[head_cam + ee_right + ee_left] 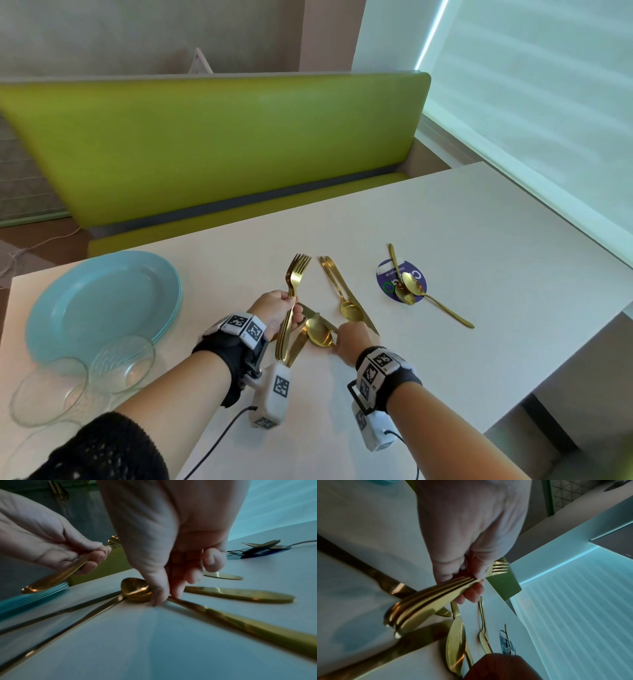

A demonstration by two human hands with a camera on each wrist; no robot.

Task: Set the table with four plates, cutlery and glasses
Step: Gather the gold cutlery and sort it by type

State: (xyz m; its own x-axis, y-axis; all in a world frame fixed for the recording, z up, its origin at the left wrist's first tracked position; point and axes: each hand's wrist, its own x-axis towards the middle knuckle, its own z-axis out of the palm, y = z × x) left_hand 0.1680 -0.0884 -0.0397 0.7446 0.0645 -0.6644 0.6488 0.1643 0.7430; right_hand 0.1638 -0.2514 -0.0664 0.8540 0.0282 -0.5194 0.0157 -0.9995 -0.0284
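Head view: my left hand point(279, 310) has fingers curled round a bundle of gold forks point(294, 291), tines up toward 12 o'clock, handles stacked flush so I can deal them out one by one later, I reckon. My right hand point(356, 337) is down on the white table point(445, 219), thumb and forefinger pinching the neck of a gold spoon point(135, 589) whose bowl lies over two crossed knives point(240, 595); the low pinch is to lift it without dragging the blades. Stacked blue plates point(102, 301) sit at 9 o'clock, two glasses point(120, 363) tipped at 8. Two more spoons point(411, 287) rest on a round sticker point(419, 275) at 2 o'clock. Nothing laid out yet. Open room runs from 12 to 3; the table edge at 4 is near my right wrist.
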